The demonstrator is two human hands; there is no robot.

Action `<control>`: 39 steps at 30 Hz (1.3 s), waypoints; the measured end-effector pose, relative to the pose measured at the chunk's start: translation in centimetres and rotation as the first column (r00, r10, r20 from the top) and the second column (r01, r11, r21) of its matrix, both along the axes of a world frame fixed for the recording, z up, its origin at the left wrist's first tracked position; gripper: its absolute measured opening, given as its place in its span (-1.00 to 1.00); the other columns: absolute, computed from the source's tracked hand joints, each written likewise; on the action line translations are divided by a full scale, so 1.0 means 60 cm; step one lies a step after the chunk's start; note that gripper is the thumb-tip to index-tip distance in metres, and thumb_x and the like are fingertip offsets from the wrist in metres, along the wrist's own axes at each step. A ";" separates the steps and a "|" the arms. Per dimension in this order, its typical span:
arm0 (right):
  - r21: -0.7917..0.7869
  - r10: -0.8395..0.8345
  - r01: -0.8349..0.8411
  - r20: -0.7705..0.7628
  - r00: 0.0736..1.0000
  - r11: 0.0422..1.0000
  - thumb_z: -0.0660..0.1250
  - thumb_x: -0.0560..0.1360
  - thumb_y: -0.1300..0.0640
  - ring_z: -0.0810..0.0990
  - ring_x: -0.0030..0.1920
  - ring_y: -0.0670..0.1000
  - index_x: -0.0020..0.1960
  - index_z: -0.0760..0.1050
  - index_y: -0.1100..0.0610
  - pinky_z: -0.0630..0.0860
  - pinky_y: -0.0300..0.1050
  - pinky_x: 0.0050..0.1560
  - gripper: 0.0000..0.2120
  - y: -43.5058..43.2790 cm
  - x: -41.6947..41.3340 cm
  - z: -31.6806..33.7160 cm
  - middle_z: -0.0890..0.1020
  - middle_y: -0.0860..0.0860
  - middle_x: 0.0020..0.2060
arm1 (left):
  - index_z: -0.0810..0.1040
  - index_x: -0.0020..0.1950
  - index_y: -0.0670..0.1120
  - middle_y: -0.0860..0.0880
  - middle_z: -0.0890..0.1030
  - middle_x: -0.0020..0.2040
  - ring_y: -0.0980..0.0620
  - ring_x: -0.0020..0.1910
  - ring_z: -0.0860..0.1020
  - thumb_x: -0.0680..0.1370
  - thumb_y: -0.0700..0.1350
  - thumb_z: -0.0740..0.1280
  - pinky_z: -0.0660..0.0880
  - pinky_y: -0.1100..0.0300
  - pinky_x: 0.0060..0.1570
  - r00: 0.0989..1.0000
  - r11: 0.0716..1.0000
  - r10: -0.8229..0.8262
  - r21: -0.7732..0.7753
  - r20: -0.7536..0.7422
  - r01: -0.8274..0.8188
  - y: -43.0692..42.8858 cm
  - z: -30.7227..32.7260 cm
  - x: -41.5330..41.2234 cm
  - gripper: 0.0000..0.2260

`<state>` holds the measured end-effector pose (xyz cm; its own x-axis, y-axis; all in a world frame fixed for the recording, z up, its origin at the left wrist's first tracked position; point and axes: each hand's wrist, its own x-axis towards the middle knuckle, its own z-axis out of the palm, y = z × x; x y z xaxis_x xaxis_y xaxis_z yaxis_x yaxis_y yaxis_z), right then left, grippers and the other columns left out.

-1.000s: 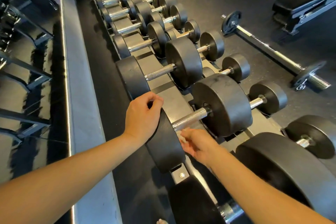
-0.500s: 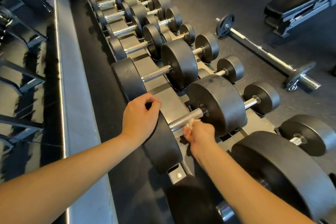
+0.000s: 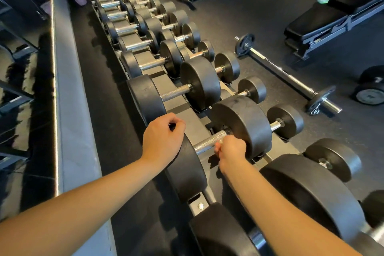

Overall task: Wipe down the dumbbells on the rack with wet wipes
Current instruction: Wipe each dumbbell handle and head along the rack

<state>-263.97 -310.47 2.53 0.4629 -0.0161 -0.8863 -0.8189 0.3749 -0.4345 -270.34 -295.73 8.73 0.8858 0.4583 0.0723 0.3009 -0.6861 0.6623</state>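
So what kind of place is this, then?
Most likely a gym's free-weight area. A long rack holds rows of black dumbbells, a barbell lies on the floor beside it, and a padded bench stands further off.

Right hand (image 3: 231,150) holds wipe (image 3: 219,141) against dumbbell (image 3: 204,144) handle.

Both bare forearms reach in from the near edge and converge toward the far side. The left hand (image 3: 163,139) lies knuckles-up on the left head of a dumbbell (image 3: 241,122), fingers curled over its rim, wrist straight. The right hand (image 3: 230,150), its back to the camera, is fisted round the bar, pinching a wipe (image 3: 219,142); only a white scrap shows by the thumb.
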 end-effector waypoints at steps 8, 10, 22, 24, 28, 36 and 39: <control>-0.627 0.930 -0.698 0.132 0.342 0.345 0.29 0.58 0.13 0.63 -0.17 0.12 -0.03 0.56 0.21 0.62 0.02 -0.02 -0.85 0.009 -0.040 -0.019 0.66 0.17 -0.14 | 0.64 -0.07 0.02 0.11 0.64 -0.19 0.24 -0.13 0.57 0.66 -0.04 0.28 0.34 0.46 -0.26 0.998 0.996 -0.039 0.074 -0.038 0.042 0.000 0.001 0.001 -0.82; -0.687 0.930 -0.642 0.148 0.336 0.341 0.28 0.57 0.16 0.68 -0.06 0.17 0.00 0.56 0.25 0.65 0.06 0.06 -0.84 0.005 -0.031 -0.014 0.67 0.20 -0.09 | 0.63 -0.03 0.04 0.13 0.63 -0.16 0.31 -0.07 0.55 0.67 -0.04 0.27 0.37 0.49 -0.26 0.993 0.995 -0.089 0.039 -0.082 0.092 0.008 0.005 0.005 -0.83; -0.757 0.875 -0.451 0.345 0.340 0.474 0.32 0.64 0.08 0.55 -0.29 -0.08 -0.29 0.52 0.12 0.44 -0.18 -0.16 -0.67 0.069 0.083 0.018 0.57 0.01 -0.36 | 0.65 0.04 0.03 0.08 0.61 -0.06 0.08 -0.07 0.54 0.63 -0.05 0.35 0.59 0.13 -0.04 0.979 0.945 -0.180 0.261 -0.097 0.200 0.133 0.066 0.091 -0.92; -0.750 0.867 -0.444 0.368 0.337 0.491 0.30 0.65 0.08 0.55 -0.29 -0.07 -0.29 0.49 0.09 0.45 -0.15 -0.13 -0.66 0.090 0.100 0.015 0.56 0.01 -0.36 | 0.66 0.05 0.00 0.08 0.61 -0.02 0.09 -0.01 0.52 0.61 -0.08 0.37 0.56 0.11 0.05 0.976 0.912 -0.202 0.349 -0.078 0.217 0.162 0.068 0.113 -0.92; -0.803 0.901 -0.417 0.338 0.273 0.427 0.25 0.68 0.06 0.63 -0.14 -0.04 -0.02 0.61 0.14 0.54 -0.16 -0.05 -0.77 0.142 0.130 0.014 0.63 0.01 -0.22 | 0.64 0.24 -0.01 0.04 0.62 0.21 0.02 0.26 0.51 0.62 -0.04 0.34 0.46 0.00 0.33 0.984 0.899 -0.164 0.400 -0.072 0.179 0.221 0.054 0.174 -0.78; -0.979 0.961 -0.115 0.190 -0.201 0.170 0.29 0.60 0.21 0.61 0.04 0.15 0.37 0.43 0.12 0.57 0.03 -0.02 -0.66 0.264 0.200 -0.008 0.56 0.08 0.14 | 0.68 0.11 0.03 0.08 0.66 0.04 0.08 0.05 0.54 0.60 0.15 0.23 0.54 0.07 0.04 0.992 0.899 -0.036 0.430 -0.122 0.085 0.270 -0.022 0.239 -0.69; -0.999 0.934 -0.045 0.013 -0.358 -0.003 0.40 0.54 0.16 0.61 0.04 0.10 0.40 0.36 0.12 0.50 -0.08 -0.10 -0.54 0.271 0.204 -0.032 0.49 0.07 0.18 | 0.68 -0.05 0.04 0.10 0.63 -0.08 0.13 -0.08 0.50 0.57 0.14 0.21 0.57 0.07 -0.09 0.990 0.870 -0.064 0.479 -0.122 0.115 0.277 -0.029 0.239 -0.70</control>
